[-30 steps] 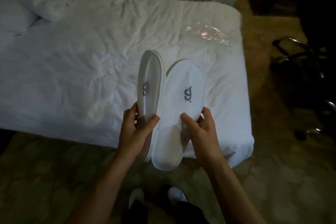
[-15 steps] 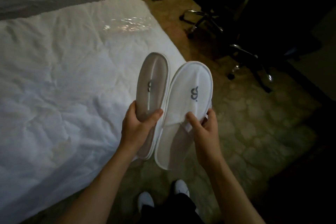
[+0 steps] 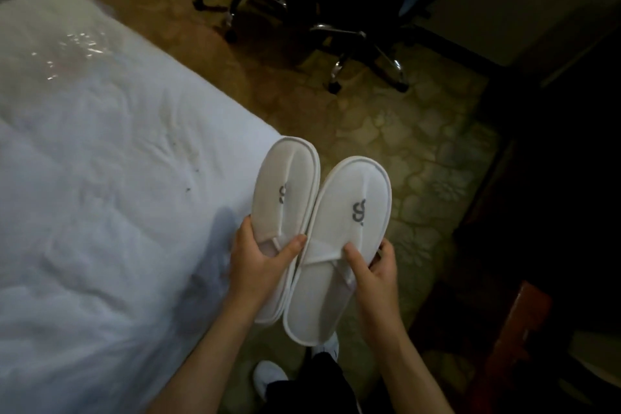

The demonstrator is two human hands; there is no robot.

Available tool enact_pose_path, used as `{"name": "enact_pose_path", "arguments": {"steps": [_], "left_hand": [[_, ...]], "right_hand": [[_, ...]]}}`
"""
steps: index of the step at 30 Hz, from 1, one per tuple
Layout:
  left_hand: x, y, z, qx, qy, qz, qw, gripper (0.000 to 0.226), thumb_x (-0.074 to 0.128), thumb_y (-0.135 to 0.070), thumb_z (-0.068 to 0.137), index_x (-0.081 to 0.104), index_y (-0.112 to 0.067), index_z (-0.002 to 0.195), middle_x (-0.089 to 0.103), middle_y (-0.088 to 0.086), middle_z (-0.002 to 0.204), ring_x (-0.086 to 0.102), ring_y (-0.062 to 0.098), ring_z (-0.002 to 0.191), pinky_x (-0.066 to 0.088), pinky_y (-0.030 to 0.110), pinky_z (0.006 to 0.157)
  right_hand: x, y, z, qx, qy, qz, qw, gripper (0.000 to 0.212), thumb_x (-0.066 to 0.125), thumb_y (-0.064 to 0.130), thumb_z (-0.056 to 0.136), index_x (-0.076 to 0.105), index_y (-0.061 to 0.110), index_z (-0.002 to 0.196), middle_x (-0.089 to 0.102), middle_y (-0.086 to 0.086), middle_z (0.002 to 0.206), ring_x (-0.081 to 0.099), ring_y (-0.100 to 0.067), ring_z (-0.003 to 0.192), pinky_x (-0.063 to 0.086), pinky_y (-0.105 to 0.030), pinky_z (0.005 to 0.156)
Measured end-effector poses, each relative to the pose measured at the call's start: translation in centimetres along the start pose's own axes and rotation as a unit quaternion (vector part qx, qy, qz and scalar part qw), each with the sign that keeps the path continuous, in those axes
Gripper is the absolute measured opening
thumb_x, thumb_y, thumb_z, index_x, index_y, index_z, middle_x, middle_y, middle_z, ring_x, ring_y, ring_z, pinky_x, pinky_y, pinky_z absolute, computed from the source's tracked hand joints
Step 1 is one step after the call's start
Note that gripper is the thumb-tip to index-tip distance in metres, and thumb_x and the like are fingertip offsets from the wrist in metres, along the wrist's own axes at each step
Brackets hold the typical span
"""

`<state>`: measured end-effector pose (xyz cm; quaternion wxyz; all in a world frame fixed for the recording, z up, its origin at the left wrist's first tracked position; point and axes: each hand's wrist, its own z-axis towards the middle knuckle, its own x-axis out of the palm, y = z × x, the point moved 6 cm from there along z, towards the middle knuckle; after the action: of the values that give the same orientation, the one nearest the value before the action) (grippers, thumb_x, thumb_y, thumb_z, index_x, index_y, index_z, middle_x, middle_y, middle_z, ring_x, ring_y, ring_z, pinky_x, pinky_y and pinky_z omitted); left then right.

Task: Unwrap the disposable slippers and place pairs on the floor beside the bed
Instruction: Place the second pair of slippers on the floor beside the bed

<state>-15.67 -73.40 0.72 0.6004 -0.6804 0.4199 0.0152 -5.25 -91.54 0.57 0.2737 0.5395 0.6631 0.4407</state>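
Observation:
Two white disposable slippers with a grey logo are held side by side in the air over the corner of the bed. My left hand point(image 3: 258, 259) grips the left slipper point(image 3: 285, 188) at its strap, thumb on top. My right hand point(image 3: 373, 274) grips the right slipper point(image 3: 349, 212) the same way. Both uppers face me, toes pointing away. The white bed point(image 3: 100, 198) fills the left side. A clear plastic wrapper point(image 3: 72, 50) lies crumpled on the bed at the far left.
Patterned tan floor point(image 3: 413, 151) stretches to the right of the bed. A black office chair point(image 3: 336, 20) with chrome legs stands beyond it. A reddish wooden piece of furniture point(image 3: 517, 339) sits at the lower right. My white shoes point(image 3: 268, 376) show below the slippers.
My view has swung right, from the bed toward the floor. The left slipper has turned from edge-on to face up. Both hands keep their hold.

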Motion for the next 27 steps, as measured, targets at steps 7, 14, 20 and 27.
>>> {"name": "enact_pose_path", "arguments": {"steps": [7, 14, 20, 27], "left_hand": [[5.3, 0.6, 2.0, 0.0, 0.063, 0.017, 0.998, 0.086, 0.079, -0.054, 0.068, 0.043, -0.022, 0.139, 0.052, -0.006, 0.127, 0.049, 0.01, 0.109, 0.039, 0.027, 0.086], [9.0, 4.2, 3.9, -0.003, 0.111, 0.005, 0.994, 0.076, 0.08, -0.046, 0.072, 0.047, -0.02, 0.135, 0.058, 0.003, 0.128, 0.057, 0.022, 0.114, 0.046, 0.033, 0.092], [11.6, 11.2, 5.7, -0.008, 0.144, 0.018, 0.989, 0.068, 0.079, -0.048, 0.072, 0.052, -0.025, 0.13, 0.061, -0.001, 0.124, 0.06, 0.02, 0.111, 0.047, 0.034, 0.092], [18.0, 22.2, 8.8, -0.005, 0.209, 0.037, 0.977, 0.06, 0.078, -0.041, 0.075, 0.055, -0.025, 0.128, 0.064, -0.001, 0.121, 0.062, 0.02, 0.111, 0.051, 0.048, 0.098]], "right_hand": [[-2.7, -2.1, 3.5, 0.029, -0.043, 0.012, 0.999, 0.032, 0.067, 0.021, 0.09, 0.052, 0.038, 0.112, 0.066, 0.01, 0.113, 0.066, -0.008, 0.1, 0.053, -0.023, 0.074], [-4.4, -6.4, 6.3, 0.034, -0.067, -0.008, 0.997, 0.034, 0.067, 0.022, 0.09, 0.049, 0.042, 0.111, 0.063, 0.013, 0.111, 0.063, -0.007, 0.1, 0.05, -0.021, 0.072], [-4.6, -14.4, 7.6, 0.058, -0.122, -0.008, 0.991, 0.034, 0.067, 0.033, 0.089, 0.051, 0.033, 0.119, 0.065, 0.013, 0.108, 0.065, -0.004, 0.095, 0.05, -0.015, 0.063], [-6.1, -28.4, 11.7, 0.112, -0.193, 0.021, 0.975, 0.037, 0.066, 0.035, 0.09, 0.05, 0.03, 0.122, 0.065, 0.008, 0.109, 0.064, -0.015, 0.1, 0.055, -0.041, 0.085]]}}
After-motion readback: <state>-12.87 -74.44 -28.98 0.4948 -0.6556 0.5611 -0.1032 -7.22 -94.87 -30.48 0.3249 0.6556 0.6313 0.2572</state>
